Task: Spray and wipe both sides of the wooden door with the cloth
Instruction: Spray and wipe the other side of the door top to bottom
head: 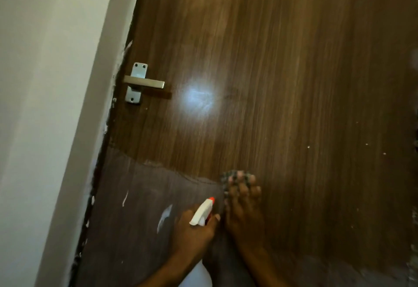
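Observation:
The brown wooden door (282, 71) fills most of the head view, closed against its frame. My left hand (194, 230) grips a white spray bottle (202, 212) whose orange nozzle points up at the door. My right hand (244, 205) presses a dark checked cloth (235, 177) flat against the lower part of the door, fingers spread over it. The bottle's body shows pale at the bottom edge, mostly hidden by my left arm.
A metal lever handle (144, 83) on its plate sits at the door's left edge. A duller grey-brown patch (140, 218) with white paint marks covers the lower left of the door. A pale wall and door frame (74, 128) stand on the left.

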Tool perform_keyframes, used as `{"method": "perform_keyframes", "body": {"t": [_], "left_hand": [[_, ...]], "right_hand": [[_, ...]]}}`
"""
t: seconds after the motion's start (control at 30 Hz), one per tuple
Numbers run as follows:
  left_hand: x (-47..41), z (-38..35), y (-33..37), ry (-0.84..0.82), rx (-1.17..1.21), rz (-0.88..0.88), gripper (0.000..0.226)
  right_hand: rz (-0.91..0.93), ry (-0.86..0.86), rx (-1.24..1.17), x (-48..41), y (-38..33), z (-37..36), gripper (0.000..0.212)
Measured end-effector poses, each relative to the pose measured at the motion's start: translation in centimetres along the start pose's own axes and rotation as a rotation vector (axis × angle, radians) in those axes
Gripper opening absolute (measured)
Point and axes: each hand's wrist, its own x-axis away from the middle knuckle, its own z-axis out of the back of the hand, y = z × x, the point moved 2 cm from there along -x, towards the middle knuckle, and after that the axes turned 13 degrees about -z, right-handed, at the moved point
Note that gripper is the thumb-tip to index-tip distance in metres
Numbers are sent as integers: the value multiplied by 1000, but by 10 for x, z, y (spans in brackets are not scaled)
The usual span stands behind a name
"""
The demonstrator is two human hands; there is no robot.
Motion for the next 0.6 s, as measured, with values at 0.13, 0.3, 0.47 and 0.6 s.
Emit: {"method": "perform_keyframes", "body": {"t": [0.13, 0.3, 0.47, 0.6], "left_hand": [[-5, 25, -14, -9, 56, 39, 43], [-8, 51, -33, -18, 51, 81, 52], [-25, 76, -45, 43, 18, 82, 59], [-32, 98, -48, 49, -56, 0, 49]], "right_hand": [[316, -97, -56, 45, 1, 0, 47], [109, 32, -58, 38, 29, 13, 45], [-110, -2, -47, -31, -72, -1, 57], [157, -57, -53, -23, -128, -23, 60]]}}
